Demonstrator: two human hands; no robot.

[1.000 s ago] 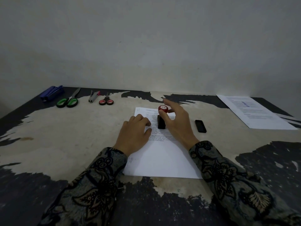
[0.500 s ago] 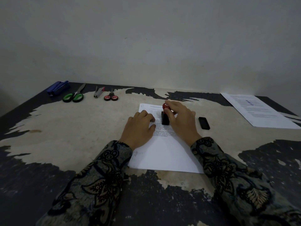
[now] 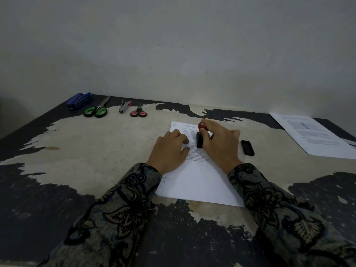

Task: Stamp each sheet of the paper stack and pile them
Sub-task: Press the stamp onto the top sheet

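Observation:
A white printed sheet [image 3: 200, 182] lies in front of me on the worn table [image 3: 96, 155]. A black stamp with a red knob [image 3: 200, 138] stands upright on the sheet's printed upper part. My right hand [image 3: 219, 143] grips the stamp, fingers curled over the red knob. My left hand [image 3: 169, 151] rests on the sheet's left side, fingers loosely bent, holding the paper down. A second pile of printed paper [image 3: 312, 135] lies at the far right of the table.
A small black stamp cap or ink pad [image 3: 247, 148] lies just right of my right hand. Along the back left edge are a blue stapler [image 3: 79, 100], green-handled scissors [image 3: 96, 110], a staple remover [image 3: 124, 106] and small red scissors [image 3: 138, 112].
My right hand's fingers, spread above the knob a second ago, have closed over the stamp. The left hand has stayed on the sheet.

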